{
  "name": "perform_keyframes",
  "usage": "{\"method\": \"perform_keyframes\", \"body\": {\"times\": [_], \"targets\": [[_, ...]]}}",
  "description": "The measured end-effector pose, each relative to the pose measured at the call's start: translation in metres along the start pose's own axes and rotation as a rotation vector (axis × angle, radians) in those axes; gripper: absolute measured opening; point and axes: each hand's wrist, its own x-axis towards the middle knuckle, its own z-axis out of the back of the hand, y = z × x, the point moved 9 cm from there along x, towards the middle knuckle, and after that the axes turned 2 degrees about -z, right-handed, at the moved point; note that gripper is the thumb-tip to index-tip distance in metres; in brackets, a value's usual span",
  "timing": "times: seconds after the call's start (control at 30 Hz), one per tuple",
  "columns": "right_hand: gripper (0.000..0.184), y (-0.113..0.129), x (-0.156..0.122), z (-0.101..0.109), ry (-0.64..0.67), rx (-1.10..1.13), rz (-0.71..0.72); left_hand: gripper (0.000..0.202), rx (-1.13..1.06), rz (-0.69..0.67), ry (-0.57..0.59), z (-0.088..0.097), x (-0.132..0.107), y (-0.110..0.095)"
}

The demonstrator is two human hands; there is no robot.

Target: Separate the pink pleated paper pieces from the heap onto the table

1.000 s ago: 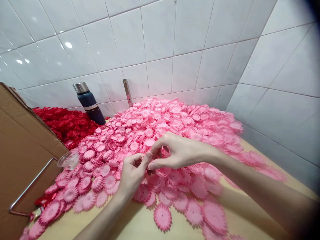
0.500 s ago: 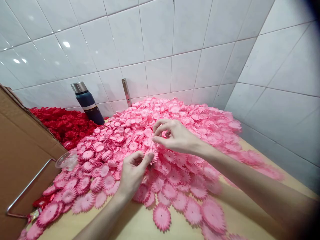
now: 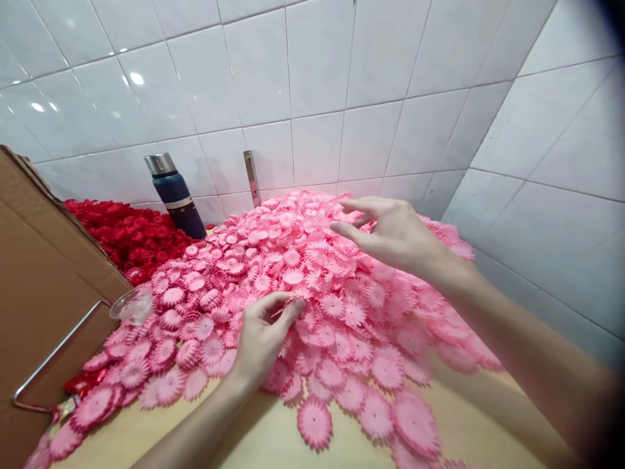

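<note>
A big heap of pink pleated flower discs [image 3: 312, 260] covers the wooden table [image 3: 273, 443]. My left hand [image 3: 263, 335] rests on the near slope of the heap. Its thumb and fingers are pinched together at the tips, and what they grip is too small to make out. My right hand [image 3: 390, 231] hovers above the top of the heap, right of centre, fingers stretched out and apart, holding nothing. Loose pink discs [image 3: 315, 422] lie on the table in front of the heap.
A pile of red discs [image 3: 129, 238] lies at the back left, beside a dark blue flask [image 3: 174, 195] with a steel cap. A cardboard box [image 3: 43, 280] with a wire handle [image 3: 58, 355] stands at left. A clear cup [image 3: 131, 305] sits beside it. White tiled walls close in behind and at right.
My right hand has left my left hand, risen up and to the right over the heap, and opened its fingers. My left hand has stayed in place, pinched.
</note>
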Motion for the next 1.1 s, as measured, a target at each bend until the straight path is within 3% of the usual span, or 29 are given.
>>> {"method": "perform_keyframes", "body": {"times": [0.07,0.3,0.47,0.63,0.83,1.1], "targets": [[0.02,0.002,-0.003,-0.01,0.108,-0.007,0.012,0.018,-0.03,0.018,0.007,-0.001,0.001,0.003],[0.049,0.036,-0.027,-0.046,0.504,0.093,0.141,0.024,0.024,0.055,0.041,-0.005,0.0,0.005],[0.03,0.067,-0.052,-0.07,0.744,0.196,0.289,0.033,0.035,0.049,0.015,-0.002,0.0,0.008],[0.023,0.066,-0.053,-0.081,0.696,0.126,0.269,0.04,0.059,0.055,-0.012,0.001,-0.001,0.011],[0.012,0.067,-0.056,-0.084,0.763,0.23,0.285,0.042,-0.016,0.103,0.013,-0.002,-0.002,0.016],[0.021,0.066,-0.052,-0.08,0.647,0.088,0.394,0.036,-0.001,0.082,0.038,-0.007,-0.001,0.009]]}}
